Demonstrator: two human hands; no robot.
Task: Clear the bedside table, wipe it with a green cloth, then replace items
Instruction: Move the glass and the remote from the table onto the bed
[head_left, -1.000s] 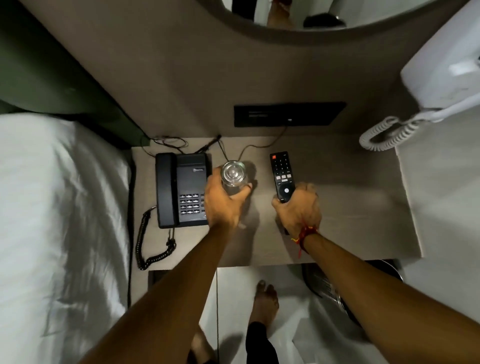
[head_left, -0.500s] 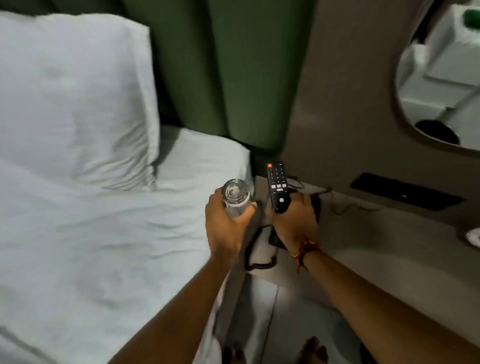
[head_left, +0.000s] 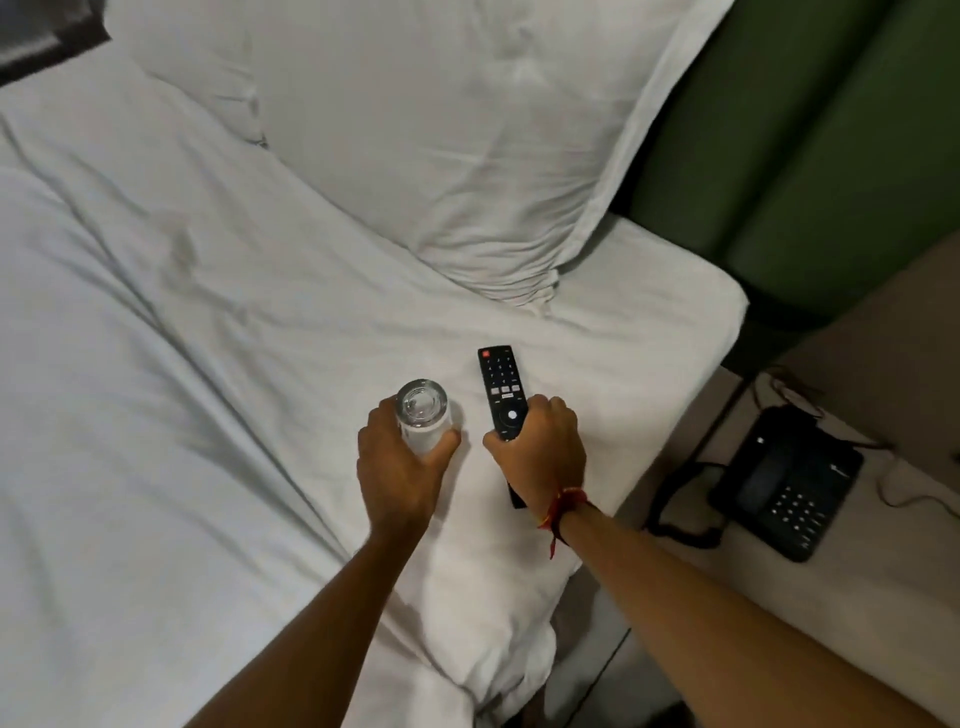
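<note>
My left hand (head_left: 400, 473) is wrapped around a clear drinking glass (head_left: 423, 413), held upright over the white bed (head_left: 208, 415). My right hand (head_left: 540, 452) grips the lower half of a black TV remote (head_left: 500, 387), buttons facing up, also over the sheet near the bed's right edge. The bedside table (head_left: 883, 364) lies at the far right, with a black corded telephone (head_left: 789, 480) still on it. No green cloth is in view.
A large white pillow (head_left: 441, 130) rests at the head of the bed, against a green padded headboard (head_left: 805, 130). The phone's coiled cord (head_left: 675, 499) and thin cables trail over the table's left side. A narrow gap separates bed and table.
Both hands lifted the glass and the remote off the bedside table and carried them left over the bed. The view swung left; the phone stayed on the table.
</note>
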